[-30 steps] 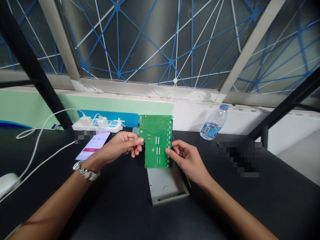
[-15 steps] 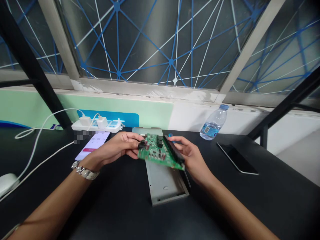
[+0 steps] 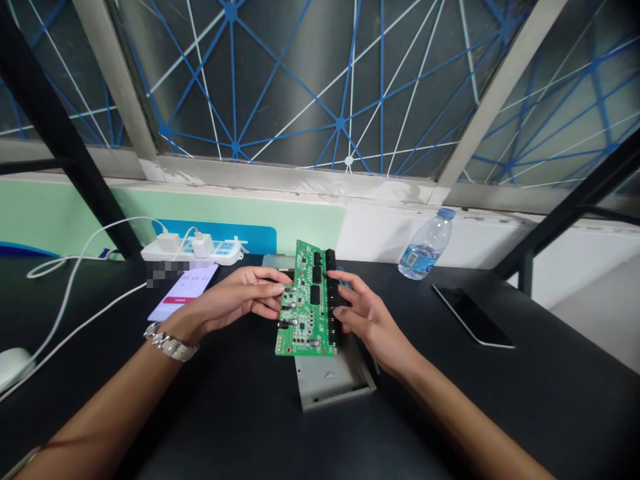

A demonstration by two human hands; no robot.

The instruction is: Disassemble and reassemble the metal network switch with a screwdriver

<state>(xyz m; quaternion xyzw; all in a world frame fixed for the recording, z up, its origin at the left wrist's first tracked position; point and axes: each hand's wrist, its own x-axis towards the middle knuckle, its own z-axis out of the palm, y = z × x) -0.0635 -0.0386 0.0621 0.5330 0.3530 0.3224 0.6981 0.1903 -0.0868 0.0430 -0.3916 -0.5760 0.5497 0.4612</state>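
A green circuit board (image 3: 303, 310) is held up between my two hands, its component side facing me and its long side running away from me. My left hand (image 3: 250, 293) pinches its left edge, the thumb on the face. Along the right edge runs a row of black connectors (image 3: 331, 293), gripped by the fingers of my right hand (image 3: 365, 313). Beneath the board a grey metal tray-like housing (image 3: 333, 383) lies on the black table; the board hides its middle. Something blue shows in part behind my right fingers, too covered to name.
A lit phone (image 3: 185, 293) lies left of my left hand, in front of a white power strip (image 3: 193, 250) with plugs and cables. To the right are a water bottle (image 3: 425, 247) and a dark-screened phone (image 3: 473, 317). A white object (image 3: 15, 367) sits at far left.
The circuit board has turned and tilted up in my hands, so its face now shows more fully and its far end stands higher. The metal housing stays in place.
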